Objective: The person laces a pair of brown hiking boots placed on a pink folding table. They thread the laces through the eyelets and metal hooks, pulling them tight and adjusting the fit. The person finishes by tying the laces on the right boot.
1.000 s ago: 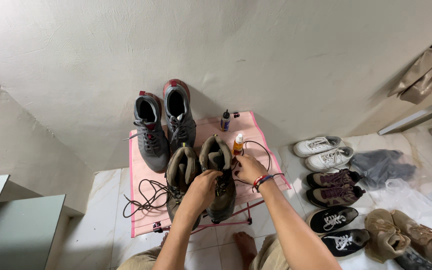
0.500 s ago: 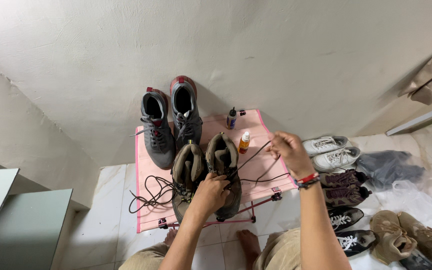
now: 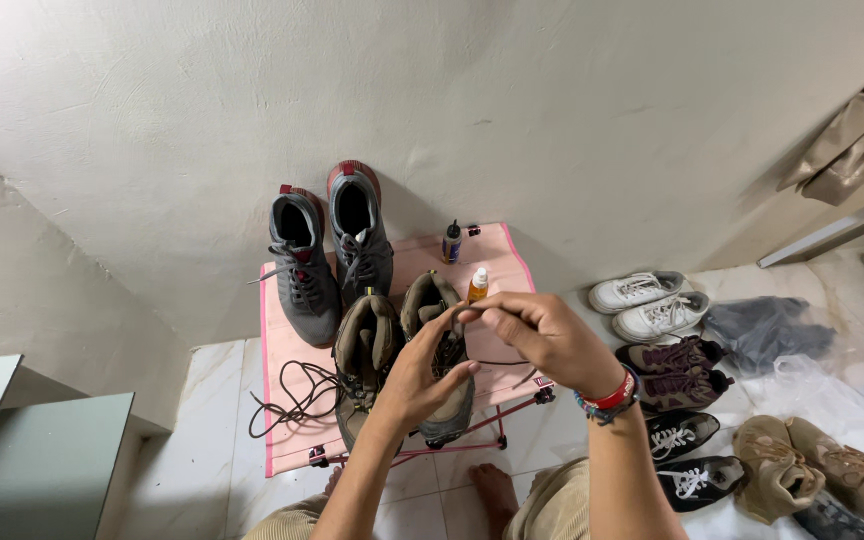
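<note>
Pinching a dark lace end between thumb and fingertips, the right hand [image 3: 542, 335] is raised over the front half of the pink table [image 3: 277, 400]; fingers closed on the lace [image 3: 507, 362], which trails down toward the brown boots [image 3: 402, 360]; left hand [image 3: 422, 375] clasps the right boot of that pair, fingers curled round its upper, near the table's front edge.

Risks, as a judgement: the orange bottle [image 3: 477, 284] stands just behind the raised hand, so a backward tug of the lace could tip it; the dark bottle [image 3: 451, 242] near the back edge is further off, less exposed; the table looks light and foldable, so a hard pull on the boot could rock it or drag the pair off the front edge; the thin lace could slip from the pinch.

Around: grey shoes [image 3: 327, 255] at the back edge against the wall; a loose lace [image 3: 292, 395] coiled at the left front corner, liable to snag; pairs of shoes [image 3: 672, 370] on the floor to the right, beside a plastic bag [image 3: 762, 330]; bare foot [image 3: 497, 495] under the front edge.
</note>
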